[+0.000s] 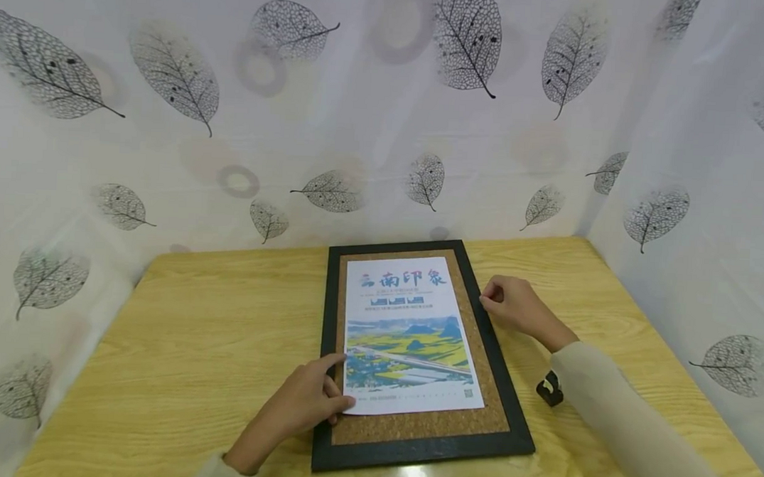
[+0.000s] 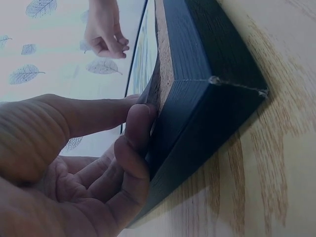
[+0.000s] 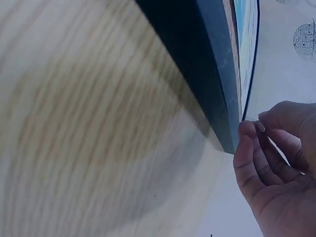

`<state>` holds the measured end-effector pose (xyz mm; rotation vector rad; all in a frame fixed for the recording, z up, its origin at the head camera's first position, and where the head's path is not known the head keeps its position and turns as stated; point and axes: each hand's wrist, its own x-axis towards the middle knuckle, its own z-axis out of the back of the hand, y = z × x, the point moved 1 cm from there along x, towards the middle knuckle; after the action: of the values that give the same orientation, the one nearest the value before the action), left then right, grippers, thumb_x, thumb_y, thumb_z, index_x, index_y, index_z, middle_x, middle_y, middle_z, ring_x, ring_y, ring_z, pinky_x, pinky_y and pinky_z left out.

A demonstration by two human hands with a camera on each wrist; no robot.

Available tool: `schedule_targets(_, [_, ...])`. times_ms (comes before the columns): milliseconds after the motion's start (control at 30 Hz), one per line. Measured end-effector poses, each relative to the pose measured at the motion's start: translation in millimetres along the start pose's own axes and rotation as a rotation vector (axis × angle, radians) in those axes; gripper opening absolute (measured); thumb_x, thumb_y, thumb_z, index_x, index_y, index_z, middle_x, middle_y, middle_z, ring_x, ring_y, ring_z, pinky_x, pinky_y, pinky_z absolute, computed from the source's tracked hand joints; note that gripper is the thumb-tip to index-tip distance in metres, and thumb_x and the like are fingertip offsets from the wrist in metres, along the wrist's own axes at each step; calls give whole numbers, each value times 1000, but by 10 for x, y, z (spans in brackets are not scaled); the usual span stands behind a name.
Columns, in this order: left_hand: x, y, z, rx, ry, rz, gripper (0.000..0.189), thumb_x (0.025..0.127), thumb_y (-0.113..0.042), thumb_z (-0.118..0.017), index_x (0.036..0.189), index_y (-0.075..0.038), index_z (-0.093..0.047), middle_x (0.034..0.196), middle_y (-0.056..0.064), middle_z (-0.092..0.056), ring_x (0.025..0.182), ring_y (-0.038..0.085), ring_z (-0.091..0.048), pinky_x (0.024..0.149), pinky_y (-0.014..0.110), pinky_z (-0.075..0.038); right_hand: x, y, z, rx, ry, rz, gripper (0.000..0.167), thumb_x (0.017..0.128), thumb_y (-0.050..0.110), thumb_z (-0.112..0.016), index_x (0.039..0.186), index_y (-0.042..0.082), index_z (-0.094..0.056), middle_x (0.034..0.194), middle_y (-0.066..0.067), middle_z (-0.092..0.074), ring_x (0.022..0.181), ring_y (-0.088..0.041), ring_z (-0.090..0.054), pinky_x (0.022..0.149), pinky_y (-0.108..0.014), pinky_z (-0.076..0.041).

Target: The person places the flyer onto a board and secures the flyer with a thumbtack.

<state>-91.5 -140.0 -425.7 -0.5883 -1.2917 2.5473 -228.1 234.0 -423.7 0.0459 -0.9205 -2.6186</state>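
Note:
A printed poster (image 1: 409, 339) of a yellow-green landscape under coloured Chinese characters lies on a black-framed cork board (image 1: 424, 450). My left hand (image 1: 307, 399) pinches the poster's lower left corner, thumb on top and fingers underneath. The left wrist view shows that paper edge (image 2: 149, 91) raised off the cork beside the frame (image 2: 192, 98). My right hand (image 1: 516, 305) is held at the frame's right side, thumb and forefinger tips together. In the right wrist view a pale sliver (image 3: 260, 127) shows at those fingertips; I cannot tell whether it is a fingernail or something held.
The board lies on a yellow wood-grain table (image 1: 224, 331). To the right of the board, beside the right sleeve (image 1: 630, 413), is a small black object (image 1: 550, 389). White curtains (image 1: 361, 124) with a leaf print hang behind the table and along its sides.

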Motion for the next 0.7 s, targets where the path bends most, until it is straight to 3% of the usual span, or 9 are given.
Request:
schedule_targets(233, [0, -6, 2, -10, 4, 4, 77, 89, -13, -79, 149, 11, -38, 70, -2, -70, 56, 17, -65, 51, 29, -44, 114, 101, -80, 27, 42, 14, 7, 99, 6, -64, 95, 1, -67, 90, -9, -67, 79, -20, -66, 66, -36, -54])
schedule_targets(467, [-16, -11, 11, -18, 5, 0, 79, 88, -14, -80, 149, 12, -37, 70, -2, -70, 56, 17, -65, 50, 28, -43, 212, 202, -171, 84, 70, 11, 6, 99, 5, -64, 96, 0, -65, 88, -9, -67, 75, -20, -63, 64, -33, -52])
schedule_targets(700, [-7, 8, 9, -2, 3, 11, 77, 89, -13, -79, 149, 11, -37, 70, -3, -70, 56, 16, -65, 50, 27, -42, 329, 262, -263, 74, 74, 5, 8, 99, 7, -65, 95, 1, -68, 88, -9, -66, 72, -18, -58, 63, -31, -50])
